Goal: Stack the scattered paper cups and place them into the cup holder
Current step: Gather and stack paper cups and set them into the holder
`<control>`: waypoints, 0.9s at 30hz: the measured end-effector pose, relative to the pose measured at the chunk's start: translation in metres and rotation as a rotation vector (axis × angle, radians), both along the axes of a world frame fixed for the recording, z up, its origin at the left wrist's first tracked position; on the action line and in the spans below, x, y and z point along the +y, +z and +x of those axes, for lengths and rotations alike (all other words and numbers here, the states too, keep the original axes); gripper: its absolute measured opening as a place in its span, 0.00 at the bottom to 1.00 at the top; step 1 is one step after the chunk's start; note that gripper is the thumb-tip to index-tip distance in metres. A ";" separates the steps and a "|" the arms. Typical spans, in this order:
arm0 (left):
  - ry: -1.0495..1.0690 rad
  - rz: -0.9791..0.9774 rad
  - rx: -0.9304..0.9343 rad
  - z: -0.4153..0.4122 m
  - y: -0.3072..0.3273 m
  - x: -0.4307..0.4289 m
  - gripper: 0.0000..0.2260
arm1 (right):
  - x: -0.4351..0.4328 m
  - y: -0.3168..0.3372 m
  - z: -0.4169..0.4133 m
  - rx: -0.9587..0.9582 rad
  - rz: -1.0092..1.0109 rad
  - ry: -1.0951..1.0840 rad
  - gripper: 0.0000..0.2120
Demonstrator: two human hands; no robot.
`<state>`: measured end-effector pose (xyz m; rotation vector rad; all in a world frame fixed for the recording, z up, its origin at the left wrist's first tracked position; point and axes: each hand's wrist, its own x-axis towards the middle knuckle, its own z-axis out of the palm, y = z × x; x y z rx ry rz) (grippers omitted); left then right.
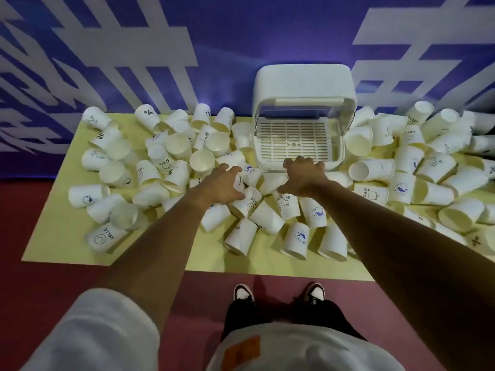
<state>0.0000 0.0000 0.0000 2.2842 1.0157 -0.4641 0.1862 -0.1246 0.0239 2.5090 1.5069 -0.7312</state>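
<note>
Reaching across scattered paper cups (267, 218) toward the cup holder (300, 84).

Nearest, black-and-white shoes (243, 291) on red floor (53, 277); beyond, a yellow surface (67, 231) heaped with white cups, mostly on their sides (some printed HELLO, some with a blue whale badge). Mid-pile, left hand (227, 184) spread palm-down, fingers touching cups. Just beyond, right hand (302, 175) at the holder's front lip, fingers bent; gripping or merely resting, cannot tell. Holder open, slatted tray (292, 140) showing, at the far edge by the blue-and-white wall (227, 36).

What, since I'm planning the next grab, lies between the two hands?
In the head view, tipped paper cups fill the stretch between the left hand and right hand, in front of the cup holder.
</note>
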 end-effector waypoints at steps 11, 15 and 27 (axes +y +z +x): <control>0.036 0.039 0.015 0.007 -0.031 0.004 0.30 | -0.030 -0.042 0.023 -0.076 -0.043 -0.165 0.38; 0.069 0.066 0.000 0.011 -0.038 0.002 0.27 | -0.032 -0.049 0.025 -0.076 0.025 -0.182 0.36; 0.175 0.165 -0.098 0.005 -0.008 0.017 0.21 | -0.025 -0.036 0.040 -0.009 0.053 -0.173 0.39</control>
